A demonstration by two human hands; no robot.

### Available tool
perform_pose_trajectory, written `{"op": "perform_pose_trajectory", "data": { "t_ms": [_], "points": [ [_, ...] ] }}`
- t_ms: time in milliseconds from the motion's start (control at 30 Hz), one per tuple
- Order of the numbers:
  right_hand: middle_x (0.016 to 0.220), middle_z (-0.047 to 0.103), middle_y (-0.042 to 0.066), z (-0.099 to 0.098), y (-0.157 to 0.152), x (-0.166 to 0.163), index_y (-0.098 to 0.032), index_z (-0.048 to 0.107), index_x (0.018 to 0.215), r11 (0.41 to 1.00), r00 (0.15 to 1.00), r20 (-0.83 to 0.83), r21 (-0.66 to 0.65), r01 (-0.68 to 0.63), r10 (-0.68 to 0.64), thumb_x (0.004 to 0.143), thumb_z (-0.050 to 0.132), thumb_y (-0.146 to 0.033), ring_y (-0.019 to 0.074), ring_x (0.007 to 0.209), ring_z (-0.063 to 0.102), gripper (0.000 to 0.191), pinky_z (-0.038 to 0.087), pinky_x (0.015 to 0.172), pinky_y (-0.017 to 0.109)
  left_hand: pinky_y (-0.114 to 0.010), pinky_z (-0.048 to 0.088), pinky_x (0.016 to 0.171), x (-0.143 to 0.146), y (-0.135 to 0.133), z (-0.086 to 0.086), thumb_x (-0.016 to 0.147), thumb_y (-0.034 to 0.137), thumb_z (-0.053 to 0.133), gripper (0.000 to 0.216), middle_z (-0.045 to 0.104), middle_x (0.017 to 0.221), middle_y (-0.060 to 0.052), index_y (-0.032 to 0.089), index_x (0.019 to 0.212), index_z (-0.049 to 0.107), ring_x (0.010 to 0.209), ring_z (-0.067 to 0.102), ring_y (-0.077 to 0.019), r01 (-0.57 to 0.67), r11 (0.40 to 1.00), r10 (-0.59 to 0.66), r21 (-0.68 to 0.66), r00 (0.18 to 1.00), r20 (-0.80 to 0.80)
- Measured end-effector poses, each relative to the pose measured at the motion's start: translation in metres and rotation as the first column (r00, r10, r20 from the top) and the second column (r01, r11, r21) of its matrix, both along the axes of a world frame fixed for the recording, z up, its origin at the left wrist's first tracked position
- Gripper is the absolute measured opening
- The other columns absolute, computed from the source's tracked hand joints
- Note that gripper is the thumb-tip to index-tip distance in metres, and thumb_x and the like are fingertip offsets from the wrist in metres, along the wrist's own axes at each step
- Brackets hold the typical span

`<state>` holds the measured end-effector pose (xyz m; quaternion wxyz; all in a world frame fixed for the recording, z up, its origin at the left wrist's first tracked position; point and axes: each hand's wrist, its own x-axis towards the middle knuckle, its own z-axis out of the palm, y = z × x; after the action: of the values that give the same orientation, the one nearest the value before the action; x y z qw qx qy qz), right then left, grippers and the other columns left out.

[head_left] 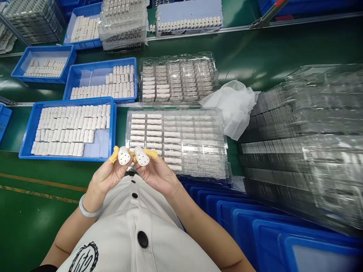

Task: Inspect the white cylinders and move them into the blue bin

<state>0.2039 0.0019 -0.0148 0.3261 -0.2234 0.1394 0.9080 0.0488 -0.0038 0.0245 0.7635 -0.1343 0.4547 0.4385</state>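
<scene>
My left hand [109, 173] grips a small white plastic part [124, 155] end-on, its holed face turned toward me. My right hand [157, 172] holds a second white part [141, 156] the same way, right beside the first. Yellow finger cots cover my fingertips. Both hands hover close to my chest, just in front of a clear blister tray [198, 166] partly filled with rows of the same white parts. A blue bin [27, 139] full of white parts lies to the left of it.
More blue bins [69, 81] with white parts and a second clear tray [211, 62] sit farther back on the green belt. A crumpled white plastic bag [235, 105] lies at centre right. Stacks of empty clear trays [306, 147] rise on the right, over stacked blue bins [255, 230].
</scene>
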Motion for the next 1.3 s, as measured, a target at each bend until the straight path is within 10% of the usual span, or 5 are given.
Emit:
{"op": "perform_pose_trajectory", "data": {
  "t_ms": [800, 1300],
  "points": [
    [0.081, 0.068, 0.005, -0.0012, -0.0016, -0.0010, -0.009, 0.059, 0.099, 0.999, 1.000, -0.024, -0.040, 0.017, -0.018, 0.090, 0.057, -0.025, 0.0069, 0.066, 0.064, 0.018, 0.057, 0.056, 0.010, -0.018, 0.058, 0.076, 0.0002, -0.0017, -0.0006, 0.100, 0.034, 0.030, 0.039, 0.071, 0.093, -0.010, 0.011, 0.118, 0.056, 0.086, 0.071, -0.0124, -0.042, 0.998, 0.043, -0.037, 0.999, 0.032],
    [0.089, 0.067, 0.005, 0.0027, -0.0016, -0.0030, -0.013, 0.056, 0.099, 0.996, 0.986, 0.144, 0.022, 0.085, -0.088, 0.091, 0.051, -0.020, 0.0089, 0.068, 0.065, 0.012, 0.056, 0.056, 0.015, -0.019, 0.059, 0.069, 0.0033, -0.0003, -0.0022, 0.100, 0.033, 0.031, 0.037, 0.068, 0.083, -0.006, 0.011, 0.088, 0.059, 0.072, 0.069, -0.0100, -0.013, 1.000, 0.013, 0.020, 1.000, 0.010]
  ]
}}
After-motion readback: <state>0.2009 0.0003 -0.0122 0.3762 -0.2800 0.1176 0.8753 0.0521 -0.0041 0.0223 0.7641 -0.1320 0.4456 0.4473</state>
